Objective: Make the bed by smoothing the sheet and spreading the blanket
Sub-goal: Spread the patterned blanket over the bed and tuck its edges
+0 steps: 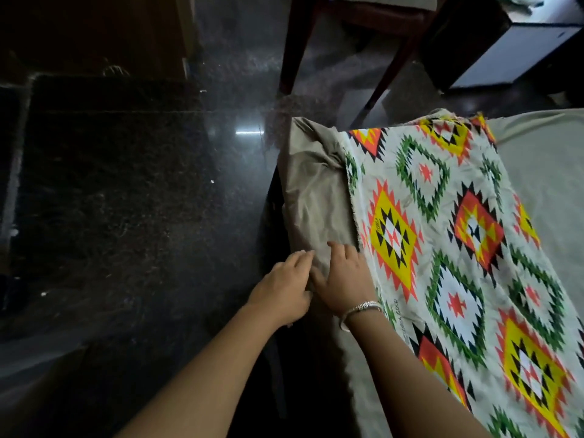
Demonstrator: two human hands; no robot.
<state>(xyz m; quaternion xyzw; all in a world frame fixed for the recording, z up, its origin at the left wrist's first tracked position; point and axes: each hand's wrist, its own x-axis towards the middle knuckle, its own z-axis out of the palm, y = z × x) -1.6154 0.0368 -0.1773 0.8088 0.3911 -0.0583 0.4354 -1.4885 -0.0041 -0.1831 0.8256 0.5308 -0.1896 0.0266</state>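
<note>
Khaki sheet (316,197): bunched just beyond both hands. Right hand (344,279) flat, pressing it; left hand (284,282) loose-fingered, touching its side. Patterned blanket (442,248): immediately right, long axis running away.

**Edges, blur and shadow hide much**

The patterned blanket (442,248) runs off the right and bottom edges. Its lower part is smeared by blur, and its small printed lettering is only partly legible. The beige sheet (316,191) is cut by the right edge. The chair (292,42) shows only its legs. The left hand (284,286) hides its own palm.
</note>
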